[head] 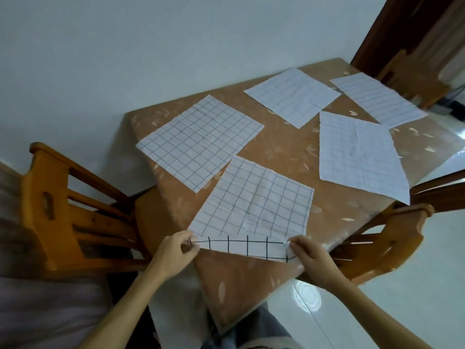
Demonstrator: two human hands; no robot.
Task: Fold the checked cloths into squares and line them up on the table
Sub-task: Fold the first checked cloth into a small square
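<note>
Two bare forearms reach in from the bottom edge. Left hand [176, 250] pinches the near left corner of the nearest checked cloth [254, 205], and right hand [308, 255] pinches its near right corner, fingers curled on the fabric. Between them the near hem is turned up, showing a narrow strip [239, 246] with bolder dark lines. That cloth lies at the near corner of the worktop [289, 147], which has a brown leaf-patterned cover. Four more checked cloths lie flat and unfolded: the left cloth [200, 142] just beside it, the right cloth [359, 154] apart from it, the far middle cloth [293, 95], and the far right cloth [377, 99], whose corner meets the right cloth. Orange wooden chairs stand at the left [63, 210] and right [392, 238].
</note>
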